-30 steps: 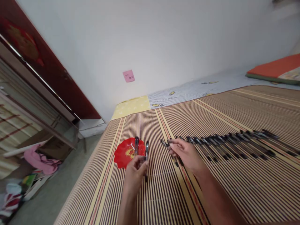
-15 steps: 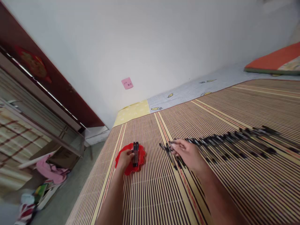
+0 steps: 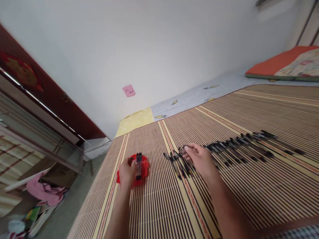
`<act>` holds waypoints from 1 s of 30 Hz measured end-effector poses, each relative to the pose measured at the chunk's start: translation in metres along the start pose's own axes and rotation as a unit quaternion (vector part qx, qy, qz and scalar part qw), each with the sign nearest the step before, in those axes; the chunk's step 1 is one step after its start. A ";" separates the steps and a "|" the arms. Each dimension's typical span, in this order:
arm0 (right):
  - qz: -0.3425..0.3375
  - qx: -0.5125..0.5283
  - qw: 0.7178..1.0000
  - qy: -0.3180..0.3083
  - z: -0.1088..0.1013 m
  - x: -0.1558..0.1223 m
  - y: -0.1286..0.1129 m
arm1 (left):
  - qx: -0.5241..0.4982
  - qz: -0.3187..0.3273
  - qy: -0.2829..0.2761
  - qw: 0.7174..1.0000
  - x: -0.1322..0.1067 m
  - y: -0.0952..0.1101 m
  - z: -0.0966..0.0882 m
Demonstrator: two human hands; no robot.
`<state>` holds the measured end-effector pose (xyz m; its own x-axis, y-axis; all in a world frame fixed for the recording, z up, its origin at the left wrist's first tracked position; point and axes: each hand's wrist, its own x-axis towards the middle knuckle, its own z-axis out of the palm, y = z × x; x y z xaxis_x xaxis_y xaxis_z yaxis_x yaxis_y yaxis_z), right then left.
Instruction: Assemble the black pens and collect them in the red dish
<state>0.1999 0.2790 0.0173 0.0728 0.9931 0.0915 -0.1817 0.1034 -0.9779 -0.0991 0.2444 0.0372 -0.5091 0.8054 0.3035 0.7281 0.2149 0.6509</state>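
"Made out what at the left hand (image 3: 127, 172)?"

"Saw fingers (image 3: 130, 160) curled, thumb just beside the bundled pens (image 3: 139, 167); couldn't tell pinching from merely touching."

"And noted what at the right hand (image 3: 199, 160)?"

"Saw thumb and index finger bent close together at the far ends of the loose pens (image 3: 178, 165); couldn't tell whether gripping one."

"Found the bundled pens where?"

"Found lying on the red dish (image 3: 146, 165), set on the striped mat (image 3: 159, 205). Noticed the loose pens slanting between dish and right hand, then a long row of pens (image 3: 230, 146) stretching off rightward."

"Looked farther out?"

"Spotted yellow cloth (image 3: 136, 122) and pale blue cloth (image 3: 169, 109) along the mat's far edge, plus a pink note (image 3: 129, 90) on the white wall (image 3: 174, 49)."
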 end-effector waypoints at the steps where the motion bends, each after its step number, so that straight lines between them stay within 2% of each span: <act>1: -0.003 0.007 1.000 0.012 0.000 0.000 -0.001 | 0.000 0.014 -0.014 1.000 -0.008 0.009 0.007; 4: -0.007 0.024 0.999 0.031 0.000 0.000 -0.003 | 0.000 0.055 -0.096 0.994 -0.039 0.038 0.043; 7: -0.007 0.025 0.999 0.025 0.000 -0.001 -0.004 | 0.022 0.053 -0.156 0.986 -0.064 0.063 0.082; 9: -0.007 0.024 0.999 0.021 -0.001 -0.001 -0.005 | 0.044 0.039 -0.177 0.983 -0.073 0.073 0.099; 11: -0.006 0.021 0.999 0.023 -0.003 -0.001 -0.006 | 0.067 0.023 -0.191 0.979 -0.076 0.078 0.107; 16: -0.007 0.007 1.000 0.021 -0.007 0.000 -0.008 | 0.123 -0.008 -0.215 0.969 -0.073 0.079 0.104; 23: -0.007 0.007 1.000 0.022 -0.007 -0.001 -0.009 | 0.162 -0.012 -0.226 0.961 -0.088 0.065 0.081; 27: -0.011 -0.005 1.000 0.009 -0.004 0.000 -0.001 | 0.114 -0.024 -0.222 0.968 -0.095 0.045 0.066; 30: -0.001 -0.031 0.999 -0.027 0.003 0.000 0.008 | 0.022 -0.038 -0.219 0.975 -0.095 0.029 0.057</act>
<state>0.1956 0.2796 0.0096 0.0205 0.9947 0.1009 -0.1199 0.1027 -0.9875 -0.0035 0.2054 -0.0126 -0.3237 0.9430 -0.0768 0.7204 0.2983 0.6262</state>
